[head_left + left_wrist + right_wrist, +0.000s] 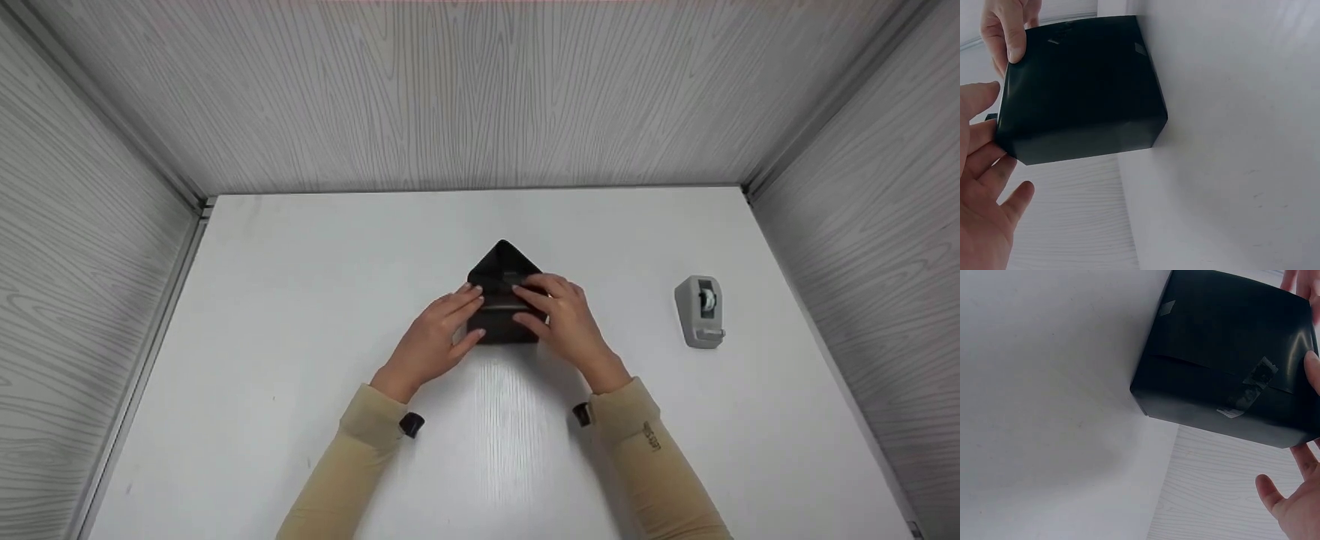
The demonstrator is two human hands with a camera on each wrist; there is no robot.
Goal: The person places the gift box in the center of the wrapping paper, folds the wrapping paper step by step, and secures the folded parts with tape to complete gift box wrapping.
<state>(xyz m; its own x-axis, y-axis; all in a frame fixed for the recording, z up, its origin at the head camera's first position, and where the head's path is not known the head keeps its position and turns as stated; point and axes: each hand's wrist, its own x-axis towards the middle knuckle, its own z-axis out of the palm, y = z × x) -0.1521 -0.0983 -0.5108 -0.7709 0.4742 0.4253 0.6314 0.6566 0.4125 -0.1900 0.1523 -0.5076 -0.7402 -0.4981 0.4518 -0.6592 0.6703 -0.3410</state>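
A box wrapped in black paper [504,328] stands on the table between both hands, with a pointed triangular flap [502,259] sticking out at its far side. My left hand [433,339] touches the left edge of its top with outstretched fingers. On the right, my right hand [568,324] rests its fingers on the top by the flap's base, its thumb at the near upper edge. Clear tape [1248,391] crosses a paper seam on the near face in the right wrist view; a smaller tape piece [1167,307] sits near the lower edge.
A grey tape dispenser [701,330] stands on the white table [315,300], to the right of the box. Wood-grained panels [480,97] rise behind the table and on both sides.
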